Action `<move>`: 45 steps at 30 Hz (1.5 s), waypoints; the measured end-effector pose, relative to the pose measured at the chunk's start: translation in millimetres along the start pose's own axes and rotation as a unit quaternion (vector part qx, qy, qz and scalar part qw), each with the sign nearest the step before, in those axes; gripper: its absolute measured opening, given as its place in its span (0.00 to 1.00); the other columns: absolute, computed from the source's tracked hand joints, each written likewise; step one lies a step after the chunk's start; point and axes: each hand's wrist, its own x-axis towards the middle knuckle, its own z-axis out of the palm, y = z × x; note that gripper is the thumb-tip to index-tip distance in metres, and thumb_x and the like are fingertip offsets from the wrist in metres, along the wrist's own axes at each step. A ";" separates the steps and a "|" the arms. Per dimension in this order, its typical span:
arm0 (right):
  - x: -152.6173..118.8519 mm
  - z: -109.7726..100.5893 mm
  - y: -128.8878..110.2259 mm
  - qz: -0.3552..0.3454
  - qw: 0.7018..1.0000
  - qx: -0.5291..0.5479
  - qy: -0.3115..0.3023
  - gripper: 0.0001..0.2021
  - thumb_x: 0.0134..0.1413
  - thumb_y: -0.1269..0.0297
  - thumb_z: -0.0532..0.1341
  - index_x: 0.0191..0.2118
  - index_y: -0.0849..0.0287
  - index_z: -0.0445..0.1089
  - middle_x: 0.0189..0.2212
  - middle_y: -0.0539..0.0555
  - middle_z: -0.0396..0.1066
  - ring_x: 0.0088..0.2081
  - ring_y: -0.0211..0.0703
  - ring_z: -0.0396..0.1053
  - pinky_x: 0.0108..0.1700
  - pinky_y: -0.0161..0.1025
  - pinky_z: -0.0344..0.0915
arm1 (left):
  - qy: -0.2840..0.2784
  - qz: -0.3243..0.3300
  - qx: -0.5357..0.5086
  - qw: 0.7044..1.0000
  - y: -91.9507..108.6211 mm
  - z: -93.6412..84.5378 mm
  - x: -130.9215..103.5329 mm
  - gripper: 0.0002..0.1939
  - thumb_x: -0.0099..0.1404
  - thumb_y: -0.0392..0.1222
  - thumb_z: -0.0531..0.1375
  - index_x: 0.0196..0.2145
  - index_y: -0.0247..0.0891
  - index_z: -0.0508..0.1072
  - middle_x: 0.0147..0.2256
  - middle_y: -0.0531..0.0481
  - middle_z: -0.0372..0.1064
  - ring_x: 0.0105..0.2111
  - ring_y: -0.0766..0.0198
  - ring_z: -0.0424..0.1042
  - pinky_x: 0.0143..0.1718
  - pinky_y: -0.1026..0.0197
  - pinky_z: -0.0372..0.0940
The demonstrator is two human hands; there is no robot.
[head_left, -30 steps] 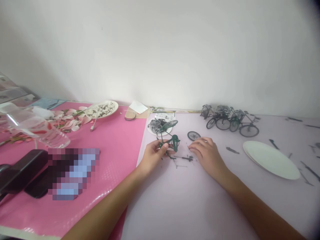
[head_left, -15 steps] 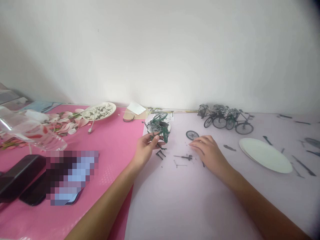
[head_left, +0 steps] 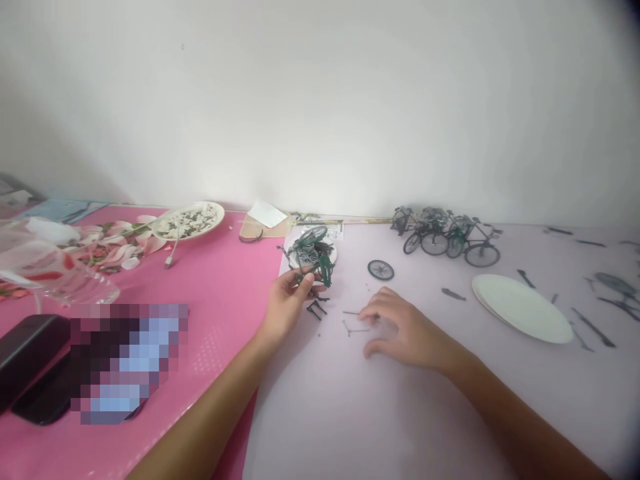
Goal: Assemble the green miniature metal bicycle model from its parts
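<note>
Left hand [head_left: 290, 307]: closed, thumb against bent fingers, grasping a dark green model bicycle with thin tubes [head_left: 326, 270] by its lower part. Most of the bicycle stands clear of the fingertips, between 11 and 1 o'clock from them, tilted, a green spoked wheel [head_left: 313, 236] uppermost. Behind it, at 12 o'clock, a small round white plate [head_left: 334, 253] bearing dark parts; outlines overlap, so I cannot tell where bicycle ends and plate contents begin. A small black forked piece [head_left: 316, 310] lies just below the fingertips, at 6 o'clock.

Right hand [head_left: 397, 327]: released, fingers curved, thumb spread well away from them, nothing visible in the grasp. The dark green bicycle is at 10 o'clock from this hand, apart from it. At 9 o'clock, near the gap between thumb and forefinger, a thin grey T-shaped piece [head_left: 356, 329]. A slim dark rod [head_left: 350, 313] ends at the forefinger; contact unclear.

From the right hand outward: at 11 o'clock, a loose black-rimmed wheel with grey spokes [head_left: 381, 270], flat on the pale lilac table covering [head_left: 300, 413]; at 1 o'clock, a cluster of dark model bicycles [head_left: 445, 237], upright near the wall; at 3 o'clock, a large oval-looking white plate [head_left: 523, 309].
</note>
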 end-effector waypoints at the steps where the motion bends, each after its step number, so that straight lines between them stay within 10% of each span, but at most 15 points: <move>1: -0.5 -2.1 -0.2 0.012 1.000 0.000 -0.006 0.22 0.45 0.52 0.78 0.44 0.53 0.76 0.36 0.53 0.74 0.43 0.50 0.69 0.44 0.46 0.70 | 0.003 0.002 -0.001 1.000 1.4 1.3 -1.5 0.28 0.63 0.56 0.69 0.52 0.32 0.75 0.47 0.36 0.79 0.40 0.52 0.83 0.41 0.54 0.75; 11: 2.3 1.0 7.4 0.007 0.998 -0.045 -0.052 0.09 0.67 0.69 0.61 0.32 0.55 0.69 0.32 0.53 0.71 0.41 0.48 0.66 0.42 0.45 0.65 | -0.003 -0.001 -0.004 1.000 0.4 8.1 -7.6 0.27 0.63 0.58 0.68 0.50 0.32 0.76 0.46 0.38 0.79 0.39 0.52 0.83 0.39 0.57 0.74; 23: -0.7 22.9 8.4 -0.081 0.988 -0.020 0.134 0.20 0.69 0.78 0.49 0.52 0.50 0.73 0.34 0.54 0.69 0.40 0.47 0.67 0.43 0.45 0.67 | -0.021 -0.082 -0.090 0.992 6.9 10.7 -11.5 0.26 0.62 0.56 0.70 0.49 0.33 0.75 0.50 0.37 0.78 0.43 0.52 0.82 0.42 0.59 0.73; 45: 2.1 22.8 5.5 0.066 0.914 0.060 0.395 0.05 0.63 0.60 0.65 0.41 0.53 0.73 0.44 0.57 0.77 0.47 0.51 0.75 0.50 0.49 0.72 | -0.004 0.020 -0.003 1.000 -5.8 14.7 -13.1 0.23 0.67 0.54 0.66 0.50 0.32 0.76 0.46 0.37 0.79 0.37 0.57 0.82 0.38 0.61 0.73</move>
